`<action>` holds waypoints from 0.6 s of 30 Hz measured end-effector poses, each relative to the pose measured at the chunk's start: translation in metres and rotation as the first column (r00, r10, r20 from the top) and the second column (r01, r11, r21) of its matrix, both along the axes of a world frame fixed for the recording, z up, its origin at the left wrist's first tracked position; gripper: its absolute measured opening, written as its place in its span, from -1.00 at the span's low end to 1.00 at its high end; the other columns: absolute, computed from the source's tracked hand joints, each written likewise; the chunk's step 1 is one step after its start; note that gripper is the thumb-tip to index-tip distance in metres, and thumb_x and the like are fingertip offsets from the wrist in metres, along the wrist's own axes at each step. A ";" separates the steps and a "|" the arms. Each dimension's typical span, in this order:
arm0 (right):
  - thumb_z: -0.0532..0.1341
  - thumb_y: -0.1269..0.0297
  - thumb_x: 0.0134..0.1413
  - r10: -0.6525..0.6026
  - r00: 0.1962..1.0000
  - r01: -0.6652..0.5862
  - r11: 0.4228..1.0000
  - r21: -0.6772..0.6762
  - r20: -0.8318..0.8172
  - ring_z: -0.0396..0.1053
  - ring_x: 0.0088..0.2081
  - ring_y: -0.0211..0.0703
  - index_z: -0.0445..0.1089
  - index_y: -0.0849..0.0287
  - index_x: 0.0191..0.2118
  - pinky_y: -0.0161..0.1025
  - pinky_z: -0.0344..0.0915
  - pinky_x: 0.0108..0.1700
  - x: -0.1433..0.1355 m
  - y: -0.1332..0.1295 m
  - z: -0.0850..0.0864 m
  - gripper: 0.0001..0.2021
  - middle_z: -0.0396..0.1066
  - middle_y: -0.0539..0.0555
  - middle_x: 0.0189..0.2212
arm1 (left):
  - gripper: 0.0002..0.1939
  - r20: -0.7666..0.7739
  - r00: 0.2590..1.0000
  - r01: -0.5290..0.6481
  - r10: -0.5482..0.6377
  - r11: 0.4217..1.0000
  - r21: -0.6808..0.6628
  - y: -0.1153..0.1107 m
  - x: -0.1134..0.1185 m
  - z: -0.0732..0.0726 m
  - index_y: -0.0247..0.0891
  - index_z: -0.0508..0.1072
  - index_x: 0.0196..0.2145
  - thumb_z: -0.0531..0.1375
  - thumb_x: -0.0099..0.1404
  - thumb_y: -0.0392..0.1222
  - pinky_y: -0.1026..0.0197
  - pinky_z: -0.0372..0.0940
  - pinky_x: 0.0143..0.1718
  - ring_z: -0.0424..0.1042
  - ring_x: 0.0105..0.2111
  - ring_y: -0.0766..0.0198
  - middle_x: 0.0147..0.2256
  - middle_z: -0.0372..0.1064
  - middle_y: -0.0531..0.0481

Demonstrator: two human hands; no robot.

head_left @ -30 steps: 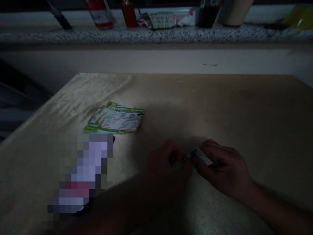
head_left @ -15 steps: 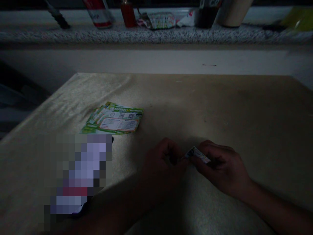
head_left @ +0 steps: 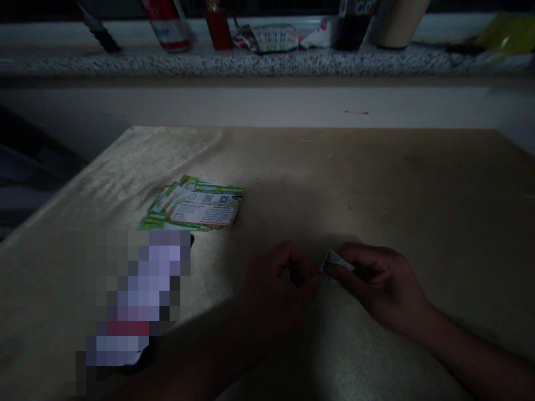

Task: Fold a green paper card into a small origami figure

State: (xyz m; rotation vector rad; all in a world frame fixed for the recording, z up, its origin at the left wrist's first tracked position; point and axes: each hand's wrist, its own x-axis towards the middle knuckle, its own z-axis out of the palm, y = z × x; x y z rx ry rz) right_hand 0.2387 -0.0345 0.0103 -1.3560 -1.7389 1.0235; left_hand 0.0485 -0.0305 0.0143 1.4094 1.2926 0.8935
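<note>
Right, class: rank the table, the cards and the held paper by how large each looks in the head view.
Largest to smallest:
1. Table
2. Cards
3. Held paper, partly covered

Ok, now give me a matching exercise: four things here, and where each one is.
Things:
1. Green-and-white leaflets
2. Small printed paper
3. Red-and-white can
4. Thin reddish mark

Places:
A. On the speckled ledge
B. Pinched in the right hand
C. On the pale wall
D. Piled on the table

Pairs: 1-D, 2-B, 3-A, 4-C
</note>
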 end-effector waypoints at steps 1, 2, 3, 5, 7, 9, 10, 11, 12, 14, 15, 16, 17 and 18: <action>0.27 0.25 0.22 0.003 1.000 -0.003 1.000 -0.001 -0.011 0.20 -0.57 -0.29 0.50 0.19 -0.45 -0.31 0.11 -0.54 0.000 0.000 0.000 -0.77 0.31 -0.03 -0.61 | -0.77 -0.005 1.000 0.003 -0.003 1.000 0.002 0.000 0.000 0.000 -0.23 0.36 -0.52 0.37 0.12 -0.25 0.31 0.19 -0.48 0.30 -0.52 0.36 -0.55 0.34 0.12; 0.28 0.24 0.21 0.004 1.000 -0.004 1.000 -0.002 -0.020 0.22 -0.56 -0.29 0.50 0.19 -0.46 -0.31 0.12 -0.53 0.000 0.001 0.000 -0.77 0.35 -0.02 -0.60 | -0.77 -0.007 1.000 0.003 -0.003 1.000 0.007 0.000 -0.001 -0.001 -0.23 0.36 -0.52 0.37 0.12 -0.26 0.31 0.19 -0.48 0.30 -0.52 0.36 -0.55 0.34 0.12; 0.29 0.24 0.20 0.006 1.000 -0.006 1.000 -0.006 -0.025 0.24 -0.56 -0.28 0.50 0.20 -0.46 -0.30 0.14 -0.52 0.000 0.001 0.000 -0.77 0.38 0.00 -0.59 | -0.77 -0.007 1.000 0.005 -0.005 1.000 0.012 0.000 -0.001 -0.002 -0.23 0.36 -0.52 0.37 0.12 -0.27 0.31 0.20 -0.47 0.30 -0.51 0.35 -0.54 0.34 0.11; 0.29 0.23 0.20 0.011 0.999 -0.011 1.000 -0.026 -0.030 0.27 -0.55 -0.27 0.51 0.20 -0.47 -0.30 0.16 -0.52 -0.001 0.001 -0.001 -0.76 0.42 0.03 -0.57 | -0.80 0.007 1.000 0.014 -0.014 1.000 0.020 0.002 -0.001 -0.004 -0.23 0.37 -0.48 0.36 0.12 -0.29 0.30 0.22 -0.44 0.32 -0.48 0.34 -0.51 0.35 0.10; 0.30 0.22 0.19 0.012 0.999 -0.014 0.999 -0.046 -0.044 0.27 -0.55 -0.27 0.51 0.20 -0.48 -0.30 0.16 -0.52 -0.001 0.001 -0.002 -0.75 0.43 0.03 -0.56 | -0.83 0.038 0.999 0.021 -0.021 1.000 0.004 0.003 -0.001 -0.007 -0.23 0.39 -0.43 0.35 0.13 -0.28 0.30 0.23 -0.43 0.32 -0.46 0.33 -0.49 0.36 0.09; 0.31 0.22 0.18 0.009 0.996 -0.014 0.998 -0.056 -0.087 0.29 -0.54 -0.27 0.54 0.18 -0.44 -0.31 0.19 -0.53 -0.001 0.000 -0.002 -0.78 0.44 0.02 -0.55 | -0.83 0.081 0.997 0.014 -0.012 0.999 -0.035 0.005 -0.001 -0.009 -0.23 0.39 -0.43 0.35 0.13 -0.27 0.30 0.23 -0.44 0.32 -0.46 0.33 -0.48 0.36 0.08; 0.30 0.23 0.18 0.004 0.994 -0.010 0.999 -0.053 -0.112 0.30 -0.53 -0.26 0.55 0.18 -0.42 -0.32 0.21 -0.52 -0.001 0.000 -0.002 -0.80 0.45 0.03 -0.54 | -0.82 0.102 0.995 0.002 0.004 0.999 -0.052 0.006 0.000 -0.009 -0.23 0.38 -0.43 0.36 0.11 -0.26 0.31 0.23 -0.44 0.31 -0.46 0.33 -0.49 0.35 0.08; 0.30 0.24 0.19 -0.003 0.992 -0.003 0.999 -0.048 -0.129 0.31 -0.52 -0.25 0.55 0.18 -0.40 -0.32 0.23 -0.51 -0.001 -0.001 -0.002 -0.82 0.46 0.03 -0.54 | -0.80 0.121 0.992 -0.013 0.021 0.998 -0.067 0.007 0.000 -0.009 -0.23 0.37 -0.44 0.36 0.10 -0.26 0.30 0.23 -0.44 0.32 -0.46 0.33 -0.49 0.35 0.08; 0.29 0.25 0.19 -0.011 0.991 0.005 0.999 -0.042 -0.136 0.31 -0.52 -0.26 0.55 0.18 -0.39 -0.32 0.24 -0.51 -0.001 -0.001 -0.001 -0.83 0.46 0.03 -0.54 | -0.79 0.138 0.990 -0.025 0.035 0.997 -0.075 0.008 0.001 -0.009 -0.23 0.37 -0.43 0.37 0.09 -0.26 0.30 0.24 -0.42 0.32 -0.45 0.32 -0.48 0.36 0.08; 0.28 0.28 0.20 -0.021 0.992 0.017 0.999 -0.029 -0.121 0.28 -0.55 -0.28 0.53 0.20 -0.40 -0.33 0.20 -0.53 0.000 -0.002 -0.001 -0.82 0.43 0.02 -0.55 | -0.80 0.157 0.987 -0.023 0.036 0.996 -0.084 0.008 0.002 -0.008 -0.22 0.39 -0.39 0.36 0.09 -0.26 0.28 0.27 -0.39 0.35 -0.42 0.31 -0.45 0.38 0.07; 0.27 0.28 0.20 -0.018 0.994 0.017 1.000 -0.018 -0.105 0.25 -0.57 -0.30 0.51 0.20 -0.42 -0.33 0.17 -0.55 0.001 -0.002 -0.001 -0.81 0.40 0.01 -0.57 | -0.81 0.155 0.988 -0.011 0.024 0.996 -0.087 0.008 0.002 -0.008 -0.22 0.40 -0.36 0.35 0.10 -0.27 0.27 0.28 -0.37 0.37 -0.41 0.30 -0.43 0.40 0.07; 0.27 0.29 0.19 -0.008 0.996 0.008 1.000 -0.005 -0.089 0.23 -0.58 -0.31 0.50 0.21 -0.44 -0.33 0.15 -0.56 0.001 -0.002 -0.001 -0.80 0.38 0.00 -0.58 | -0.82 0.147 0.989 0.005 0.008 0.996 -0.090 0.008 0.003 -0.007 -0.23 0.42 -0.34 0.35 0.10 -0.27 0.26 0.30 -0.35 0.38 -0.40 0.28 -0.42 0.41 0.06; 0.27 0.30 0.19 0.007 0.997 -0.006 1.000 0.012 -0.076 0.22 -0.58 -0.31 0.48 0.21 -0.45 -0.32 0.14 -0.55 0.001 -0.002 -0.001 -0.80 0.36 -0.01 -0.59 | -0.83 0.139 0.990 0.021 -0.008 0.996 -0.089 0.008 0.004 -0.007 -0.23 0.44 -0.33 0.34 0.11 -0.28 0.25 0.31 -0.33 0.40 -0.38 0.27 -0.41 0.43 0.05; 0.27 0.31 0.18 0.021 0.998 -0.019 0.999 0.033 -0.066 0.23 -0.57 -0.30 0.47 0.21 -0.46 -0.32 0.15 -0.54 0.002 -0.002 -0.001 -0.81 0.36 -0.01 -0.58 | -0.85 0.132 0.991 0.037 -0.026 0.996 -0.085 0.008 0.004 -0.007 -0.23 0.46 -0.33 0.34 0.11 -0.29 0.24 0.31 -0.31 0.41 -0.36 0.26 -0.39 0.45 0.04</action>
